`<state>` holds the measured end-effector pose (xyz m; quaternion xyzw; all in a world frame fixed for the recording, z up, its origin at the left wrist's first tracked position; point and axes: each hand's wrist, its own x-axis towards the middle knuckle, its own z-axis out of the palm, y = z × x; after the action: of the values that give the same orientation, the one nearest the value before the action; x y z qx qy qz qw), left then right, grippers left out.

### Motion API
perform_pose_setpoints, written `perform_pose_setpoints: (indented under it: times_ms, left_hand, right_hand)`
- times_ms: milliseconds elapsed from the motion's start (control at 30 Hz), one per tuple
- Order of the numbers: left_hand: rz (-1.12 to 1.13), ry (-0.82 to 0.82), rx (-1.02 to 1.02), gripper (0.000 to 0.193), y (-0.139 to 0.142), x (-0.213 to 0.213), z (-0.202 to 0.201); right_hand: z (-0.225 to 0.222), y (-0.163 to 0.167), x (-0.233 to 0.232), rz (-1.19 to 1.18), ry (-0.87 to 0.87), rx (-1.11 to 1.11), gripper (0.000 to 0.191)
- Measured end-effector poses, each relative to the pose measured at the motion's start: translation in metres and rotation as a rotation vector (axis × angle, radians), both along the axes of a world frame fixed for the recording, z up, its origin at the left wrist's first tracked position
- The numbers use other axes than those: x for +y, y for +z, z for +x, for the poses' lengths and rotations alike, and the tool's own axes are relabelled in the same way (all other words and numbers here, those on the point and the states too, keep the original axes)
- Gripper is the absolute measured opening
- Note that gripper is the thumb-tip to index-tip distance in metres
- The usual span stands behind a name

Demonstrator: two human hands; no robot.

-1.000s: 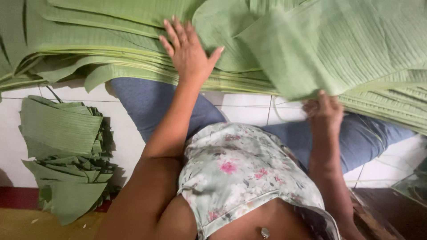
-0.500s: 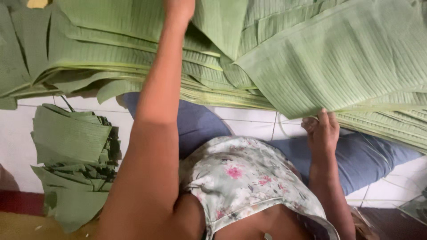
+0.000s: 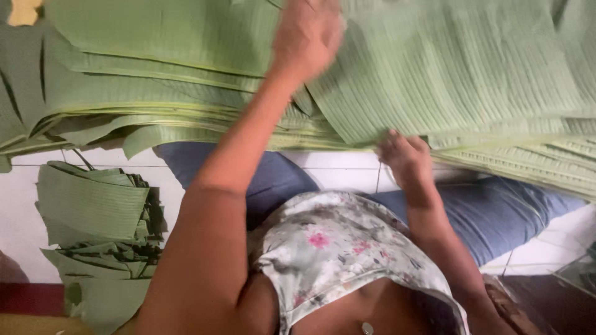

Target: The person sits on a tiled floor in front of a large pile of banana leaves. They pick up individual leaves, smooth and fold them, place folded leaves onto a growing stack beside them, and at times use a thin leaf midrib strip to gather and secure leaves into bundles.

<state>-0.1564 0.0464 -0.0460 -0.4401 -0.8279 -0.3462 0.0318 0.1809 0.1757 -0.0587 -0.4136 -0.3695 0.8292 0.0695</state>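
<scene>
A large stack of green banana leaves (image 3: 155, 80) is spread across the top of the view, lying over the lap and the white tiled floor (image 3: 347, 164), and it is on this stack that the work is centred. The left hand (image 3: 307, 37) is reached far out over the stack and is laid on the upper leaf sheet (image 3: 447, 68); the hand is blurred, so it cannot be told whether its fingers are closed on the sheet or merely pressed flat against it. The right hand (image 3: 406, 158) is set at the near edge of the same sheet, with the fingers (image 3: 392, 141) curled down onto the edge, seemingly pinching it, though the grip itself is hidden beneath the hand. To the left, on the floor, a smaller pile of folded leaf pieces (image 3: 93, 236) is seen, well apart from both hands. Judged from how things lie, some pieces have already been folded and set aside there, while much the greater part of the stack is left untouched; the upper sheet is in hand and not yet separated from the rest.
</scene>
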Motion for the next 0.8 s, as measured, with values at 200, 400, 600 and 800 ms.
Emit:
perform_pose_setpoints:
  times_ms: [200, 400, 600, 800]
  left_hand:
    - [-0.154, -0.350, 0.024, 0.041, -0.018, 0.018, 0.090]
    - [-0.233, -0.365, 0.057, 0.050, -0.019, 0.017, 0.082]
    - [-0.340, -0.365, 0.049, 0.049, -0.023, 0.019, 0.085]
    - [-0.379, -0.278, 0.020, 0.059, -0.014, 0.008, 0.086]
  right_hand:
    - [-0.054, -0.016, -0.025, 0.019, 0.185, -0.199, 0.025]
    - [-0.026, 0.011, 0.050, 0.164, 0.096, 0.013, 0.040]
    - [-0.016, -0.005, 0.079, 0.282, -0.230, 0.002, 0.010]
    - [0.036, -0.020, 0.055, 0.175, -0.312, 0.109, 0.010]
